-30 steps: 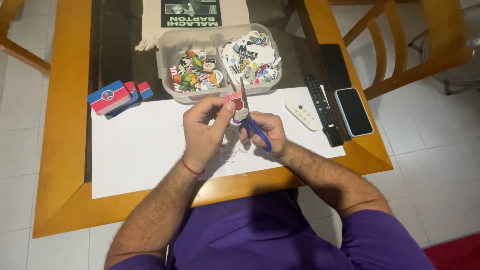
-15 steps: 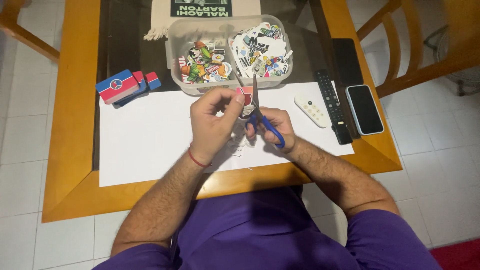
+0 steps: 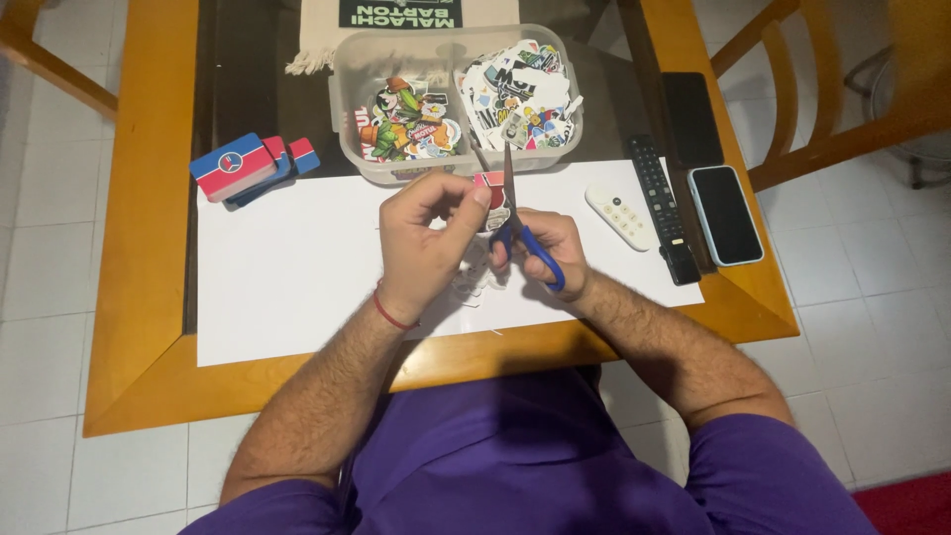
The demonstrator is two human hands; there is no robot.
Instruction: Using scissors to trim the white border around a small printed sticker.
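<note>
Left hand (image 3: pixel 424 238) up over the white sheet (image 3: pixel 297 267), fingers curled in, thumb and forefinger pinching a small red-and-white sticker piece (image 3: pixel 489 184) right at the fingertips. Right hand (image 3: pixel 540 253) just beside it, nearly touching, fingers threaded through the blue handles of the scissors (image 3: pixel 523 230) and closed around them. Blades point straight away from the body, and the piece sits right against them at the left hand's fingertips; whether the blades are parted or shut is too fine to tell. A few pale paper scraps (image 3: pixel 474 282) lie on the sheet directly under and between the two hands.

Just beyond the fingertips, a clear plastic tub (image 3: pixel 347 109) with two compartments: colourful cut-outs in the half ahead of the left hand, mostly black-and-white ones in the half ahead of the right. Well off to the left hand's outer side, a little stack of red-and-blue card packs (image 3: pixel 238 166). On the right hand's outer side, near, a small white remote (image 3: pixel 619 216), then a long black remote (image 3: pixel 662 203) beside it, then a phone (image 3: pixel 725 214) lying screen up, close to the wooden edge of the tabletop (image 3: pixel 129 297). A red band circles the left wrist.
</note>
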